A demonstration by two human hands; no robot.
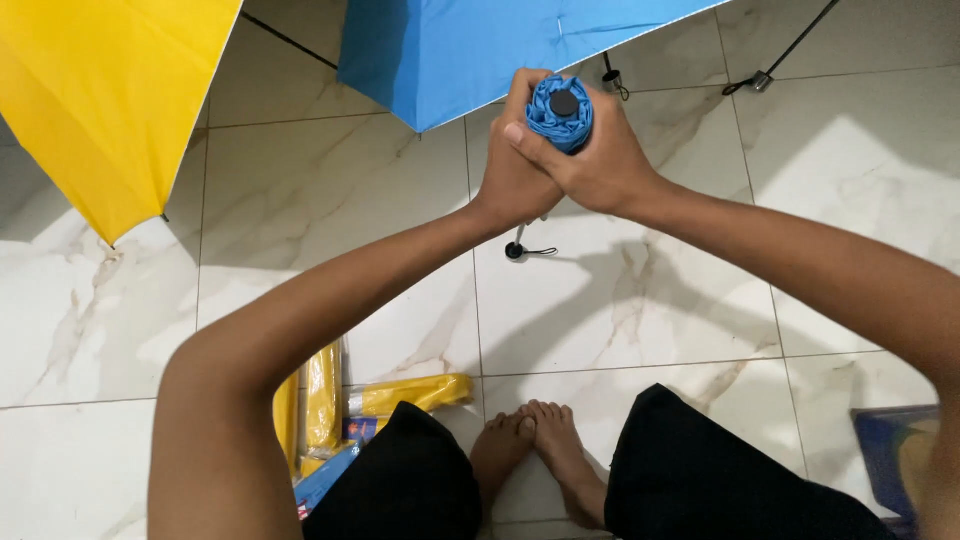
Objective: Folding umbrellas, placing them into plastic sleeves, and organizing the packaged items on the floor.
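Both hands grip a folded blue umbrella above the tiled floor.
Near: packaged yellow umbrellas [400,395] by the knee. Left hand [515,175] and right hand [595,160] closed tight around the folded blue umbrella [560,112]; beyond, open blue umbrella [470,45], open yellow umbrella [110,90].

Blue folded umbrella [560,118], white marbled floor [640,300]

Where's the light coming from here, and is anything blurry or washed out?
Head view: bright patches glare on the marble floor at right; soft shadows of the arms fall across the tiles below the hands, left hand and right hand, which wrap the folded blue umbrella. The focus is sharp there; the yellow umbrella is evenly lit.
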